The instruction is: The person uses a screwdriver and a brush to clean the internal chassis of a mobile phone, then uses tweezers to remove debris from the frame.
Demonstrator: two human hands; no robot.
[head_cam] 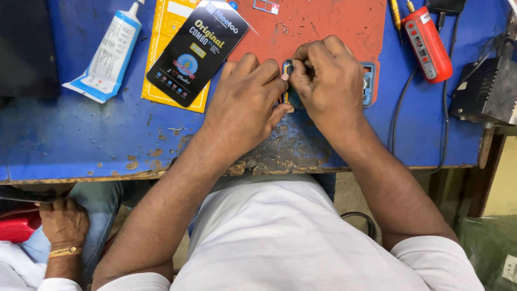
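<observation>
Both my hands are working at the blue phone frame [368, 82] lying on the red mat [323, 24] near the front edge of the blue desk [81, 134]. My left hand [245, 105] is curled, fingers pressed down beside the frame's near end and the thumb tucked below, so it steadies the piece rather than lifting it. My right hand [328, 78] is closed in a tight pinch over the frame's left end; whatever small part or tool sits between those fingertips is hidden, so I cannot tell what it grips. Most of the frame is covered by my knuckles; only its right edge and a sliver between the hands show. Judgement: keep the left hand's pressure flat so the frame does not skate on the mat, and keep the pinch short and low, since tiny screws [283, 27] lie loose just behind. The black-and-yellow package [196, 51], white-and-blue glue tube [110, 54] and red handheld tool [428, 43] stand well apart. Another person's hand [64, 222] rests below the desk edge at left.
</observation>
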